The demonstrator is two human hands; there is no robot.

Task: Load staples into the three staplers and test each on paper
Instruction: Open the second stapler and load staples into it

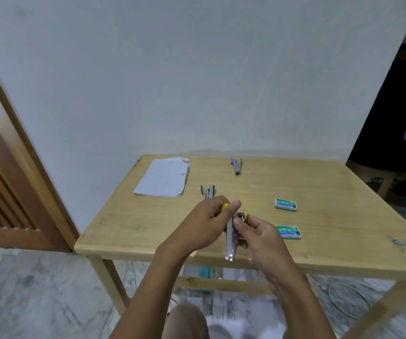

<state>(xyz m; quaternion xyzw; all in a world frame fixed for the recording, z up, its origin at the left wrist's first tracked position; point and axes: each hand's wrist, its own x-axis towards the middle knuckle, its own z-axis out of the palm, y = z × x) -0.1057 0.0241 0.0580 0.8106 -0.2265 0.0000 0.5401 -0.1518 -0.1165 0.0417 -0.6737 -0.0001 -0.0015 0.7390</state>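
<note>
The left hand (204,225) grips the far end of the yellow stapler (230,243) and the right hand (260,238) pinches its middle. It is held above the near edge of the worktop (148,223), long axis toward the person. A staple box (291,233) lies just beside the right hand.

Light wooden square table (148,231). Far left: stack of white paper sheets (162,177). Far centre: blue-and-metal stapler (236,166), opened out. Nearer, mid-table: green-and-metal stapler (208,192), also open. Right: green cardboard staple box (285,205); second green staple box (288,232) nearer, not touching. Near right edge: small grey scrap (397,242).
</note>
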